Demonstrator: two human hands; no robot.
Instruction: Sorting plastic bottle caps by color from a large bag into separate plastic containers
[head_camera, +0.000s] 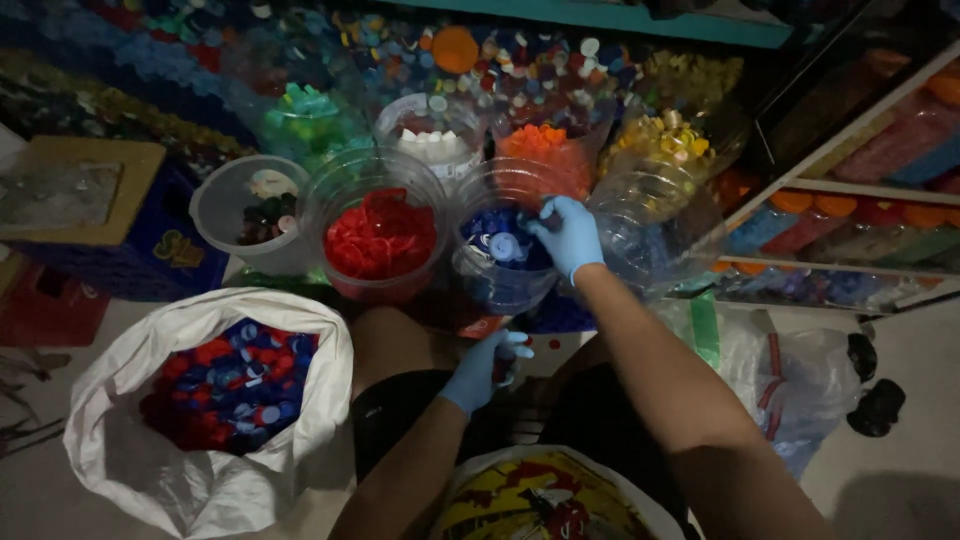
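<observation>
Dim, bluish light; deep shadows at corners; soft focus, grainy.

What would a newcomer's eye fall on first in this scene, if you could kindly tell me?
Most striking is the clear plastic tub of bright red bottle caps at centre, beside the clear tub of blue caps, over which the blue-gloved right hand reaches. At lower left, a white sack of mixed red and blue caps gapes open, while the gloved left hand hangs near the lap.
</observation>
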